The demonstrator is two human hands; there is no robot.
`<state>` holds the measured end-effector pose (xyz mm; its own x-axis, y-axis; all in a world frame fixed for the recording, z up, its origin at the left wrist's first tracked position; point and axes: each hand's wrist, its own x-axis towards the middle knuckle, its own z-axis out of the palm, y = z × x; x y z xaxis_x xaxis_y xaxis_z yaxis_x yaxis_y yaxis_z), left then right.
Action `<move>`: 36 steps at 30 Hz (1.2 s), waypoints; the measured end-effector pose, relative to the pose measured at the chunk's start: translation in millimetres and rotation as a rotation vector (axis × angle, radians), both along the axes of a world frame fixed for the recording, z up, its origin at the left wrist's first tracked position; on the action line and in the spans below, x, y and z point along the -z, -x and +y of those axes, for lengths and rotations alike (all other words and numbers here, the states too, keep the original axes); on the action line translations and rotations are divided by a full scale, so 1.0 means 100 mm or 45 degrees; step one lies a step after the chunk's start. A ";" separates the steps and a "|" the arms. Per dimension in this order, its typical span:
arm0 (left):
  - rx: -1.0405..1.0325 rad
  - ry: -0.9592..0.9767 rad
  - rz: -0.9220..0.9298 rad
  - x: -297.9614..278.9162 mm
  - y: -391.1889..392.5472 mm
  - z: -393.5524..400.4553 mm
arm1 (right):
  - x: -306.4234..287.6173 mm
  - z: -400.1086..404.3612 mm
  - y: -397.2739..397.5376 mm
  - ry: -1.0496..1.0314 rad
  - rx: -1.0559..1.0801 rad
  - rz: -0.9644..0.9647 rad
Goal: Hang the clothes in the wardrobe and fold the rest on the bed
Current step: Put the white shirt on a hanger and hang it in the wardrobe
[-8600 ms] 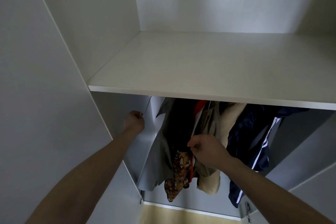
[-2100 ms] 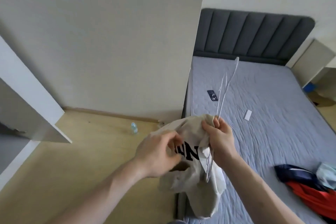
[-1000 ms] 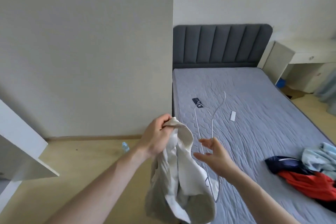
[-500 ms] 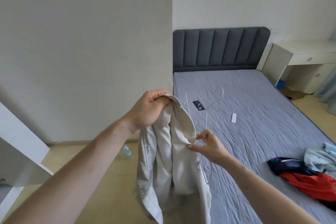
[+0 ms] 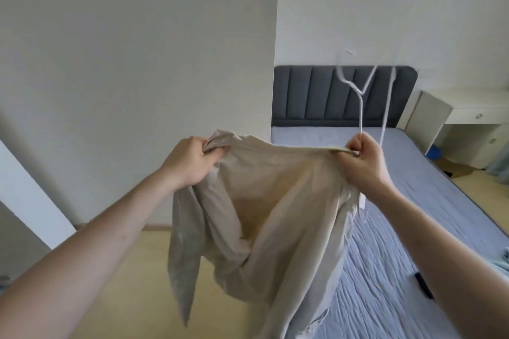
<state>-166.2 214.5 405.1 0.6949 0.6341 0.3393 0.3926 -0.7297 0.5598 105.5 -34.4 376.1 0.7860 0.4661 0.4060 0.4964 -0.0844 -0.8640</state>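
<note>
A beige garment is stretched out in front of me between both hands, its lower part hanging loose. My left hand grips its bunched top left edge. My right hand pinches the top right edge and also holds a thin white wire hanger, which sticks up above that hand, blurred. The bed with a blue-grey mattress and dark grey headboard lies to the right, behind the garment.
A white wardrobe door edges in at the left. A white desk with drawers stands right of the bed. A dark object lies on the mattress at the right, with a light blue cloth at the frame edge. Wooden floor lies below.
I have spread the garment wide between my hands and lifted it. My right hand now pinches its top edge together with the hanger, which has swung upward. The view has tilted up.
</note>
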 end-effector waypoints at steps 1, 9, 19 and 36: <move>-0.029 -0.036 -0.007 -0.03 0.01 0.04 | -0.13 0.02 0.00 0.021 -0.041 -0.081; -0.019 0.060 -0.023 -0.15 0.05 0.27 | -0.49 0.17 0.07 0.088 -0.207 -0.324; 0.219 0.401 -0.017 -0.01 -0.22 0.02 | -0.56 0.23 0.20 0.144 -0.285 -0.484; 0.206 0.210 -0.157 -0.57 -0.37 0.01 | -0.04 -0.24 -0.15 0.436 -0.200 -0.218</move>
